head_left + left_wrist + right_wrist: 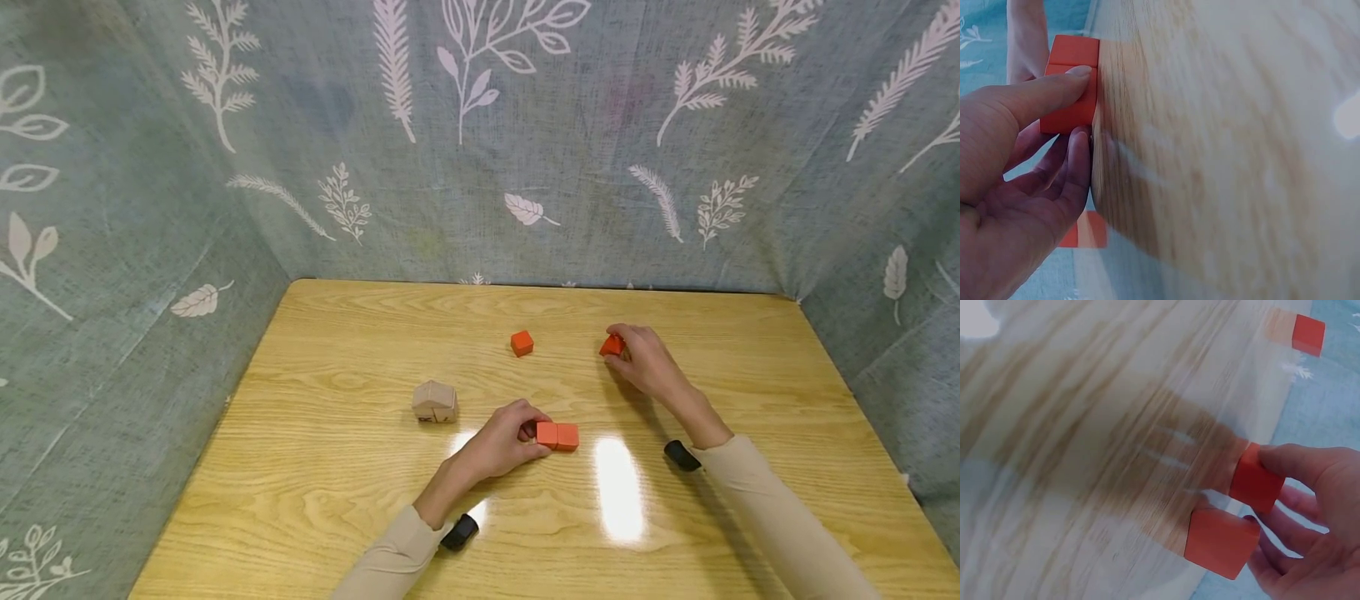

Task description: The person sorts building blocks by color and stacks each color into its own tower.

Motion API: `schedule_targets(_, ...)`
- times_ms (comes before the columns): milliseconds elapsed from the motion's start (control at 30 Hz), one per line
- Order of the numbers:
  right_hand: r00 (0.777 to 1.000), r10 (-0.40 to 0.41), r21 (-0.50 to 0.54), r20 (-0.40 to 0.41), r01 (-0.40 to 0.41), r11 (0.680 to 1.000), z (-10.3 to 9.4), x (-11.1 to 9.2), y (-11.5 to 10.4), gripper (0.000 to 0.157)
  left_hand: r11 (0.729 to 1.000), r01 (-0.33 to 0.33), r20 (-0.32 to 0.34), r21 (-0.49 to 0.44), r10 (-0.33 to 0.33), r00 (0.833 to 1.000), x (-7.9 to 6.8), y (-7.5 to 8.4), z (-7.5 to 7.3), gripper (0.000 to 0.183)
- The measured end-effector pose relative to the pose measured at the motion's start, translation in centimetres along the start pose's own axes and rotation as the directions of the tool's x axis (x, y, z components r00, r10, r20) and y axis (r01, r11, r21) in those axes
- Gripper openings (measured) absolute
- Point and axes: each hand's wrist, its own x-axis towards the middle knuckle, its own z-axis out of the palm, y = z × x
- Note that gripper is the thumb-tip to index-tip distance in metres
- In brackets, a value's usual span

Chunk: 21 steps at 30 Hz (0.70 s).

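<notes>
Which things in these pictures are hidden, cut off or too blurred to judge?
- Head view: the right hand covers most of its orange blocks; their number shows only in the right wrist view.
- Head view: details on the wooden house block are too small to make out.
- Left wrist view: the table is blurred.

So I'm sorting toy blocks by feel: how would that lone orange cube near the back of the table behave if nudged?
The orange cube has flat faces and sharp edges, so it would likely slide rather than roll. The glossy table suggests it slides easily. It looks rigid and squat, so probably not prone to tipping.
</notes>
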Motion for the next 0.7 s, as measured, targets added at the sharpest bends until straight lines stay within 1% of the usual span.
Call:
schedule_targets(200,0.999,0.033,0.028,0.041,-0.034,0.999,-0.1,0.1,0.0,0.043,1.000,-0.009,-0.004,0.002,0.009,1.000,0.0,0.0,0.0,0.029)
schedule_targets(400,0.999,0.032,0.107,0.034,-0.036,0.994,-0.2,-0.3,-0.4,0.043,1.000,-0.005,-0.005,0.008,0.005,1.000,0.0,0.0,0.0,0.029)
schedule_targets(700,0.999,0.040,0.218,0.021,-0.043,0.975,-0.3,-1.4,-1.0,0.041,1.000,-0.002,-0.006,-0.003,0.002,1.000,0.0,-0.1,0.0,0.029)
